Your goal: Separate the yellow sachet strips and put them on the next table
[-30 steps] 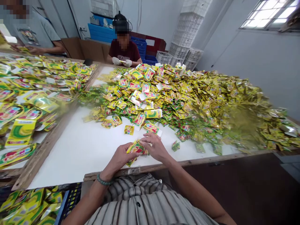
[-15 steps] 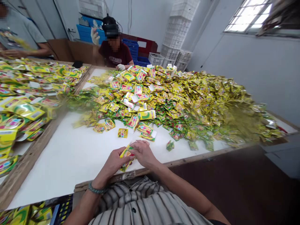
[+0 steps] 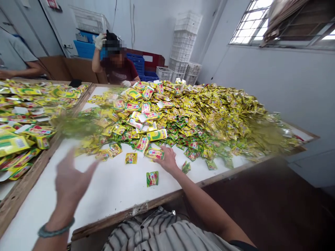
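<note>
My left hand [image 3: 71,178] hangs in the air over the white tabletop [image 3: 110,190], blurred by motion, fingers spread and empty. My right hand [image 3: 166,158] reaches forward to the near edge of the big heap of yellow-green sachets [image 3: 199,115], its fingers resting on a yellow packet [image 3: 154,152]. I cannot see whether those fingers grip it. One small green-and-red sachet [image 3: 152,178] lies alone on the table just left of my right wrist. Another small yellow sachet [image 3: 131,158] lies farther in.
A second table on the left [image 3: 23,115] carries larger yellow packets. A person in a dark red shirt [image 3: 116,66] sits at the far end with one gloved hand raised to the head. Another person's arm [image 3: 23,69] shows at far left. White crates [image 3: 184,45] stack against the back wall.
My hands held a bundle of sachets together near the table edge. Now they are apart: the left has swung out left and opened, the right has reached to the heap, and a sachet lies on the table.
</note>
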`<state>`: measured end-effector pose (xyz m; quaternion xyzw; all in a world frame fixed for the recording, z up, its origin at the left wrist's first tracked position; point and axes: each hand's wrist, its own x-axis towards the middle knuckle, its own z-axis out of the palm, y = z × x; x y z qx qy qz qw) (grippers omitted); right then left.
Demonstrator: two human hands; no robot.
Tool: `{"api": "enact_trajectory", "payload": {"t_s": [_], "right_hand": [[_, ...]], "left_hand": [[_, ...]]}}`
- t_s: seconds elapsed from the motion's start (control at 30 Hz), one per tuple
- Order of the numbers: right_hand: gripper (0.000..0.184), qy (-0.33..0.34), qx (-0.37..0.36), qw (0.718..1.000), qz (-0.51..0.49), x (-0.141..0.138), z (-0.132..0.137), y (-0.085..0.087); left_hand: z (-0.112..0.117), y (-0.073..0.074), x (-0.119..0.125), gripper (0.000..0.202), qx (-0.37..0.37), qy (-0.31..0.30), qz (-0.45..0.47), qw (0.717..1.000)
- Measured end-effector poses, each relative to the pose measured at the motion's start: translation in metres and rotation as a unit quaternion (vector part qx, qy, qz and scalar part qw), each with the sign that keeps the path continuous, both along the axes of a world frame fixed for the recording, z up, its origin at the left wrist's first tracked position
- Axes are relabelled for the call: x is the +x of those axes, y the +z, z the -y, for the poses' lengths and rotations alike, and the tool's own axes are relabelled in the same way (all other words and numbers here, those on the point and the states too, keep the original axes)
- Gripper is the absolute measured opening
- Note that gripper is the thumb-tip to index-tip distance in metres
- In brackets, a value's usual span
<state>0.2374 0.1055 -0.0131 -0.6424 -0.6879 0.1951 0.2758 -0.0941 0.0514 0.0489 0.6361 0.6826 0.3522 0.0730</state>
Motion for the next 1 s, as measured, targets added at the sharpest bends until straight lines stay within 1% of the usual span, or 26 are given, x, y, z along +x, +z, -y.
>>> {"api": "enact_trajectory", "payload": {"t_s": [0.03,0.07,0.1,0.17,0.2,0.23,0.27,0.3,0.33,0.37,0.4,0.43,0.47,0.5,0.57,0.63,0.67,0.73,0.8,0.87,0.9,0.93,1.0], "right_hand": [[0.066,0.032,0.015,0.999,-0.010,-0.006,0.007,0.000],[0.069,0.074,0.027,0.997,-0.020,-0.012,0.016,0.000],[0.071,0.121,0.035,0.992,-0.028,-0.018,0.024,0.000],[0.069,0.212,0.041,0.976,-0.036,-0.027,0.037,0.002],[0.064,0.242,0.044,0.968,-0.042,-0.028,0.039,0.002],[0.055,0.253,0.047,0.965,-0.051,-0.026,0.039,0.003],[0.043,0.236,0.049,0.969,-0.060,-0.022,0.035,0.003],[0.030,0.189,0.046,0.979,-0.064,-0.016,0.028,0.004],[0.020,0.118,0.041,0.990,-0.059,-0.008,0.019,0.005],[0.019,0.035,0.027,0.998,-0.043,0.000,0.008,0.005],[0.023,-0.044,0.008,0.999,-0.015,0.009,-0.004,0.006],[0.025,-0.094,-0.011,0.995,0.014,0.016,-0.016,0.006],[0.024,-0.120,-0.033,0.992,0.033,0.021,-0.026,0.007],[0.022,-0.130,-0.053,0.989,0.042,0.026,-0.036,0.007],[0.016,-0.122,-0.080,0.989,0.032,0.031,-0.046,0.007],[0.016,-0.108,-0.086,0.990,0.007,0.035,-0.045,0.009],[0.018,-0.103,-0.083,0.991,-0.004,0.039,-0.039,0.012],[0.023,-0.094,-0.077,0.992,-0.024,0.050,-0.018,0.021],[0.027,-0.079,-0.082,0.992,-0.051,0.069,0.014,0.035],[0.033,-0.022,-0.124,0.981,-0.147,0.095,0.056,0.053],[0.034,-0.003,-0.168,0.970,-0.173,0.109,0.078,0.063],[0.033,0.020,-0.232,0.957,-0.172,0.124,0.101,0.073],[0.026,0.067,-0.377,0.917,-0.110,0.151,0.143,0.091]], "left_hand": [[0.001,-0.009,0.020,0.079,0.026,0.008,-0.014,1.000],[0.001,-0.017,0.039,0.078,0.039,-0.029,-0.026,0.998],[0.001,-0.025,0.056,0.074,0.027,-0.089,-0.039,0.995],[-0.001,-0.039,0.080,0.064,-0.047,-0.227,-0.057,0.971],[-0.001,-0.044,0.088,0.060,-0.097,-0.267,-0.062,0.957],[-0.001,-0.049,0.092,0.058,-0.144,-0.284,-0.067,0.946],[-0.001,-0.052,0.094,0.056,-0.183,-0.287,-0.074,0.937],[0.000,-0.054,0.095,0.056,-0.210,-0.280,-0.083,0.933],[0.001,-0.055,0.095,0.056,-0.228,-0.268,-0.094,0.931],[0.003,-0.056,0.094,0.057,-0.238,-0.253,-0.103,0.932],[0.005,-0.057,0.094,0.059,-0.244,-0.243,-0.109,0.933],[0.006,-0.058,0.094,0.061,-0.249,-0.236,-0.110,0.933],[0.008,-0.059,0.095,0.063,-0.253,-0.230,-0.108,0.934],[0.009,-0.060,0.095,0.064,-0.255,-0.226,-0.103,0.934],[0.012,-0.062,0.097,0.065,-0.254,-0.221,-0.091,0.937],[0.013,-0.062,0.099,0.064,-0.258,-0.216,-0.082,0.938],[0.013,-0.061,0.100,0.063,-0.264,-0.213,-0.079,0.937],[0.012,-0.058,0.102,0.061,-0.280,-0.201,-0.078,0.936],[0.009,-0.052,0.105,0.057,-0.308,-0.181,-0.084,0.930],[0.006,-0.047,0.107,0.048,-0.341,-0.169,-0.085,0.921],[0.004,-0.046,0.109,0.043,-0.354,-0.170,-0.078,0.916],[0.002,-0.047,0.110,0.040,-0.361,-0.175,-0.065,0.914],[0.000,-0.050,0.111,0.037,-0.354,-0.179,-0.023,0.918]]}}
